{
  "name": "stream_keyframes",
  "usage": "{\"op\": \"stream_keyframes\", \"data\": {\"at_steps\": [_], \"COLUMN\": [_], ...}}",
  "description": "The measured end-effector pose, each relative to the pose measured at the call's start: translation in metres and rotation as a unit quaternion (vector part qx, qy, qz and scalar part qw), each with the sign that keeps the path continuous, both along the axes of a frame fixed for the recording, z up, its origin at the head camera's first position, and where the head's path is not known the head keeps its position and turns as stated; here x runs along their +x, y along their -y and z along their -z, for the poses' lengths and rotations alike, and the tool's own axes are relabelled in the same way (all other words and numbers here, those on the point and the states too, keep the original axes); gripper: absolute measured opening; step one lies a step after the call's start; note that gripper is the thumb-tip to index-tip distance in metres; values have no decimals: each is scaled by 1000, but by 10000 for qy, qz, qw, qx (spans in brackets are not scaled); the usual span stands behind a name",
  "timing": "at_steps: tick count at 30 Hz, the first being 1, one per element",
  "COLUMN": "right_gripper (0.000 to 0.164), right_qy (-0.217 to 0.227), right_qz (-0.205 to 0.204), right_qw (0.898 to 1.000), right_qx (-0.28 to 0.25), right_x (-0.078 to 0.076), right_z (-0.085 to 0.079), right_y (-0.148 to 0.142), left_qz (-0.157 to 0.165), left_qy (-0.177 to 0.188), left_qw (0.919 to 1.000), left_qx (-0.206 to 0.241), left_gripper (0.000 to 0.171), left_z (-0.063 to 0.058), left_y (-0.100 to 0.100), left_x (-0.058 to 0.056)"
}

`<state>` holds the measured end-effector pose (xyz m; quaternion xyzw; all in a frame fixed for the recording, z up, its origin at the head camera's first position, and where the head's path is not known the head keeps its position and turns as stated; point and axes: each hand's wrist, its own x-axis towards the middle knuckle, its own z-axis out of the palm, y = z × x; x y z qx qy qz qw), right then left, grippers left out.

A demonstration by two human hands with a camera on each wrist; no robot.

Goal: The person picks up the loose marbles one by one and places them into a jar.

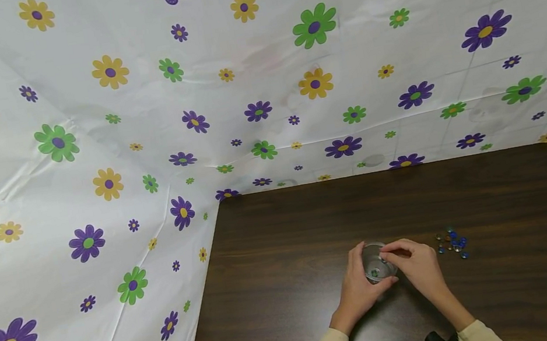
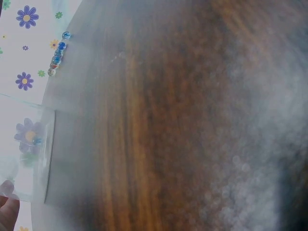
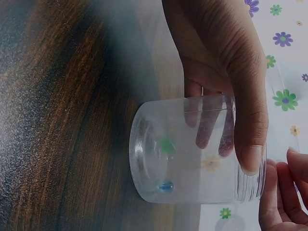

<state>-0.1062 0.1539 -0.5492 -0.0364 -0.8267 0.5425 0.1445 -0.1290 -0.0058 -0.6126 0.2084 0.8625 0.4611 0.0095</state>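
Note:
A clear, screw-necked plastic jar (image 1: 373, 280) stands on the table, and my left hand (image 1: 358, 285) grips it round the side, thumb near me. The right wrist view shows the left thumb across the threaded neck of the jar (image 3: 192, 144) and the other fingers behind the wall. One blue glass marble (image 3: 166, 186) lies at the bottom inside. Over the jar's mouth, my right hand (image 1: 417, 264) pinches a small pale glass marble (image 1: 383, 259), partly hidden by its fingertips. In the right wrist view the right hand (image 3: 284, 192) shows just beyond the rim.
Several blue, clear and amber glass marbles (image 1: 452, 242) lie loose in a cluster to the right of the jar. Dark wood-grain table (image 1: 287, 262) surrounds the hands. A flower-printed sheet (image 1: 68, 183) hangs behind and to the left.

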Motion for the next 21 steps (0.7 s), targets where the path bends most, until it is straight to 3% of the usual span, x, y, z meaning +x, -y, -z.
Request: {"op": "stream_keyframes", "data": {"at_steps": [21], "right_gripper": [8], "right_qy": [134], "right_qz": [241], "right_qw": [9996], "right_qx": [-25], "right_x": [-1], "right_z": [5], "right_y": [-14], "left_qz": [-78], "left_qy": [-8], "left_qw": [10000], "left_qx": [-18], "left_gripper": [92], "left_z": [1], "left_y": [-1], "left_x": [-1]}}
